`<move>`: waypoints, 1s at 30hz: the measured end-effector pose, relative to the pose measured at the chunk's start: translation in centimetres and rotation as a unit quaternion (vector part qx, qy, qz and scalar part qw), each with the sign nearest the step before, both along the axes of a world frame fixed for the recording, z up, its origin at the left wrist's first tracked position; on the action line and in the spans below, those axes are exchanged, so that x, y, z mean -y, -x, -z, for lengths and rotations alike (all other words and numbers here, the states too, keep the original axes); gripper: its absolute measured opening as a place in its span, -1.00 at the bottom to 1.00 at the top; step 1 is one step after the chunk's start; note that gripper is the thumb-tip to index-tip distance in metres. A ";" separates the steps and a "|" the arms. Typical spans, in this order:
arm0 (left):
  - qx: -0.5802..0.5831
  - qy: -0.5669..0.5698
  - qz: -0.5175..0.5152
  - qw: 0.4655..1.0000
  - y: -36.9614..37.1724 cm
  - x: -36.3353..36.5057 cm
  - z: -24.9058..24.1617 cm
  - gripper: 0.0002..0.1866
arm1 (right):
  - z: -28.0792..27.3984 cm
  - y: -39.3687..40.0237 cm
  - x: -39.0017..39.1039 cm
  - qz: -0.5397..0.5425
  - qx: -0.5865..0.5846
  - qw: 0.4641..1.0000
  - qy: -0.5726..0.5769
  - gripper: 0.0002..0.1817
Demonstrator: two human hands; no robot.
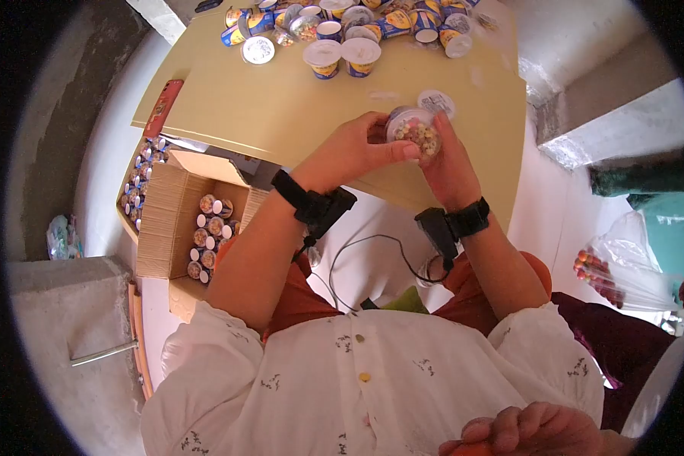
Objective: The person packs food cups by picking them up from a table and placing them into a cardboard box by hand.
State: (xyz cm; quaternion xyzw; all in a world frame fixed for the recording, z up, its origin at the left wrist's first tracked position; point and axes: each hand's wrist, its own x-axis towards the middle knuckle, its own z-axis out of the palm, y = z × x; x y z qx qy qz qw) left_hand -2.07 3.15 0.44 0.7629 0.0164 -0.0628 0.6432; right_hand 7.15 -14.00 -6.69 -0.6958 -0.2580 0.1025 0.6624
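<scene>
Above the front part of the table, both my hands are closed around one snack cup (416,133). Its clear plastic end faces up and shows pink, yellow and pale bits inside. My left hand (372,148) grips it from the left, the thumb lying across the near side. From the right, my right hand (450,163) holds the cup with its fingers along the side. Just beyond the cup, touching or close to my right fingertips, is a white printed lid (436,102). Two upright cups with white lids (340,58) stand farther back.
Many blue and yellow cups (395,24) crowd the far side of the yellow table (281,99). An open cardboard box (163,220) of cups stands at left, near a red phone-like object (163,106). Another person's hand (528,433) shows at the bottom.
</scene>
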 end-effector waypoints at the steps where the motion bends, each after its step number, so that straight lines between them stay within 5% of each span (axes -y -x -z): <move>1: 0.023 0.024 -0.004 0.999 -0.2 0.0 0.3 -0.26 | -2.1 0.6 -0.1 -0.038 -0.176 0.976 -0.123 -0.50; 2: 0.046 0.049 -0.008 0.998 -0.4 0.0 0.5 -0.26 | -3.5 0.9 -0.2 -0.073 -0.344 0.905 -0.240 -0.51; 12: 0.024 0.121 -0.062 0.990 -1.1 1.0 -0.3 -0.32 | -3.9 -0.4 -0.3 -0.060 -0.262 0.946 -0.183 -0.53; 21: 0.018 0.128 -0.013 0.992 -1.6 1.0 0.0 -0.25 | -3.3 -0.1 0.0 -0.030 -0.311 0.925 -0.218 -0.53; 27: 0.004 0.117 -0.017 0.993 -1.9 1.3 0.3 -0.22 | -2.8 -0.2 0.4 0.000 -0.196 0.972 -0.127 -0.46; 30: -0.005 0.122 -0.014 0.992 -1.8 1.5 -0.2 -0.22 | -3.2 -0.2 0.9 -0.025 -0.266 0.949 -0.166 -0.45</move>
